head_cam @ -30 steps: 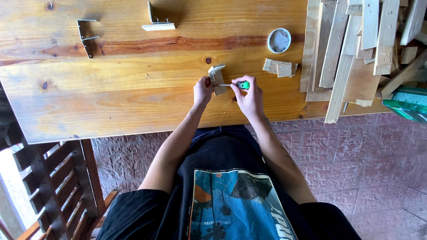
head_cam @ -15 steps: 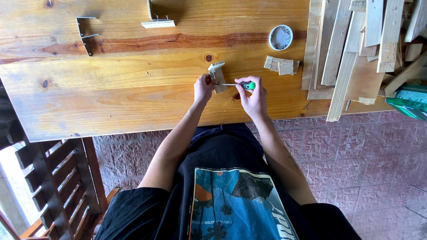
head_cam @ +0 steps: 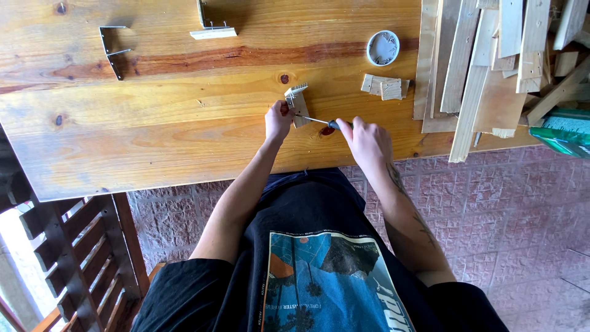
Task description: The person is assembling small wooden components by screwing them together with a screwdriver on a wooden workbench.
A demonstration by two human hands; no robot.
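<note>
Close to the table edge, the right hand [head_cam: 367, 140] is wrapped around a screwdriver [head_cam: 321, 122], its shaft pointing left into a small wooden block [head_cam: 298, 104] that the left hand [head_cam: 278, 118] pinches steady on the wooden table [head_cam: 153, 141]. Beyond lie small wood offcuts [head_cam: 386, 86], a round tin [head_cam: 383, 47] and stacked slats [head_cam: 491, 55].

My right hand [head_cam: 367, 142] hides the screwdriver [head_cam: 319, 122] handle; the plank pile [head_cam: 491, 61] runs off the table's [head_cam: 153, 141] top-right corner.
</note>
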